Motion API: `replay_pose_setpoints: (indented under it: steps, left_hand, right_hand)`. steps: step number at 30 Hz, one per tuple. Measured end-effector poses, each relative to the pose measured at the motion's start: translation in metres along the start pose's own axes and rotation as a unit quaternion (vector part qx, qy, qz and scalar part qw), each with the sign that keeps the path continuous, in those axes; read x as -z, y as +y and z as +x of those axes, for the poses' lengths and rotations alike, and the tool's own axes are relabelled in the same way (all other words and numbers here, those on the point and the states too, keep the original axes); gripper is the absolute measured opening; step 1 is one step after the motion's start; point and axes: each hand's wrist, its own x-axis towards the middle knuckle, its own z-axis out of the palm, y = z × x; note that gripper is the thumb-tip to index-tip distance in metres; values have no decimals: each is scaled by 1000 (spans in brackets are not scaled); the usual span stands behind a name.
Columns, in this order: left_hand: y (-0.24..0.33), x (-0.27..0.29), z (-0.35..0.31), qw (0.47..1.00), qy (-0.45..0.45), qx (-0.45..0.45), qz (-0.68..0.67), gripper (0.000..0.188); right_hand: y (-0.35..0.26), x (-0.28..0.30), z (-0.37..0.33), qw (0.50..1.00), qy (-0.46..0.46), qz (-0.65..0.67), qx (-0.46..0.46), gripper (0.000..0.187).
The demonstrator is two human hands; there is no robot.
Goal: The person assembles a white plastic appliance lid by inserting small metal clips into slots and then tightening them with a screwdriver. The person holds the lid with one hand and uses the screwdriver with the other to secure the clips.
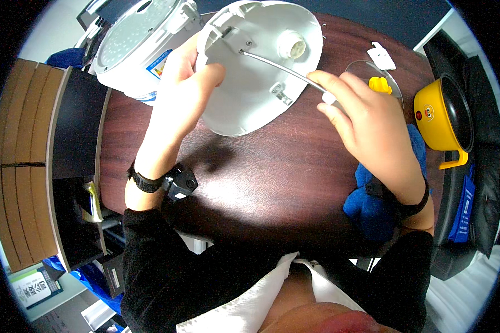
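Observation:
My left hand (186,86) is closed on the left edge of a white plastic lid cover (233,100), its hollow inside facing me. Inside the cover are a round raised socket, a small fitting and screw holes. A screwdriver (283,67) is gripped near its white handle by my right hand (366,114). Its thin metal shaft slants up and left across the cover. The tip meets a hole near the cover's upper left; whether a screw sits there is too small to tell.
A white rice cooker (133,53) stands at the back left. To the right are a clear lid with a yellow knob (380,85), a white plastic piece (382,56) and a yellow pot (436,114). Blue cloth (369,213) lies under my right forearm. Cardboard boxes (19,127) line the left.

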Motion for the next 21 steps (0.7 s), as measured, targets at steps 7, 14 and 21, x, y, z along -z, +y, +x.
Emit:
replay_pose_setpoints:
  steps: [7,14,21]
  left_hand:
    - [-6,-8,-4,994,84,-16,-64,34]
    - [-5,-13,-9,987,136,-67,-49,34]
    - [-5,-15,-12,986,136,-86,-34,32]
  right_hand:
    - [-14,-6,2,831,-185,477,-219,22]
    - [-16,-17,-1,684,-187,651,-270,30]
    - [-25,-17,-3,808,-190,500,-247,24]
